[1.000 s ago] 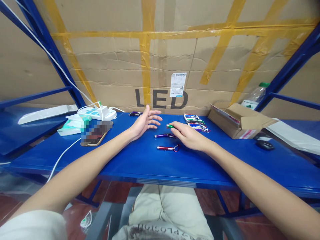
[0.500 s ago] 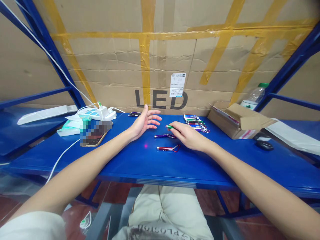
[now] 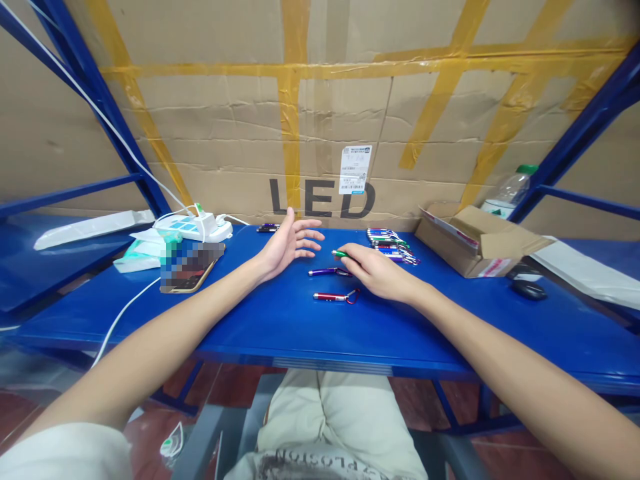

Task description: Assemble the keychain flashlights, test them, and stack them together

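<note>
My right hand is closed around a slim green keychain laser pointer, its silver tip pointing left toward my other hand. My left hand holds nothing; its fingers are spread, with the palm turned toward that tip. Below the right fingertips a purple laser pointer lies on the blue table. Nearer me lies a red laser pointer with a carabiner clip. Beyond my right hand is a row of several laser pointers in mixed colours. Dark pens or pointers lie behind my left hand, partly hidden.
At right stand an open cardboard box, a black mouse and a plastic bottle. To the left are a phone, a white power strip and its cables. A large cardboard sheet backs the table.
The pink light spot on the table below my left hand is gone. Both hands have stayed almost in place.
</note>
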Available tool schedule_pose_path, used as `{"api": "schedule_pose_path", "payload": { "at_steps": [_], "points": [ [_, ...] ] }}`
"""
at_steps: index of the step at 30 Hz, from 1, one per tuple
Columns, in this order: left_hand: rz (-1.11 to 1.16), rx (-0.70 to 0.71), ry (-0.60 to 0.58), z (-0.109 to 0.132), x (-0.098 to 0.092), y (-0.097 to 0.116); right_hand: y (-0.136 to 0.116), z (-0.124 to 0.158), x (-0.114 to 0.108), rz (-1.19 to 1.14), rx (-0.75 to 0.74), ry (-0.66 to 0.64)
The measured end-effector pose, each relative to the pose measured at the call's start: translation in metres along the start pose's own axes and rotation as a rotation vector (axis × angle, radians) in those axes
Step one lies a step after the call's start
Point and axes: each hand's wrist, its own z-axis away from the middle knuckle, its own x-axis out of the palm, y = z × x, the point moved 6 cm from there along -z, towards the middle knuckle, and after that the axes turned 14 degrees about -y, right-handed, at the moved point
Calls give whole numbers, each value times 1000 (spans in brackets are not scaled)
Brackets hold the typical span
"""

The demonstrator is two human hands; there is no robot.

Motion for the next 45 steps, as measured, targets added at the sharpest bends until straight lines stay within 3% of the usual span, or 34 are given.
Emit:
{"api": "schedule_pose_path", "payload": {
  "at_steps": [7,21,45],
  "points": [
    [138,-10,-111,3,7,7,0,0,-1,-13,-16,18],
    [149,6,-180,1,7,4,-4,1,-6,20,-53,79],
    [121,-26,-179,2,9,2,-6,2,-3,40,-27,41]
  ]
}}
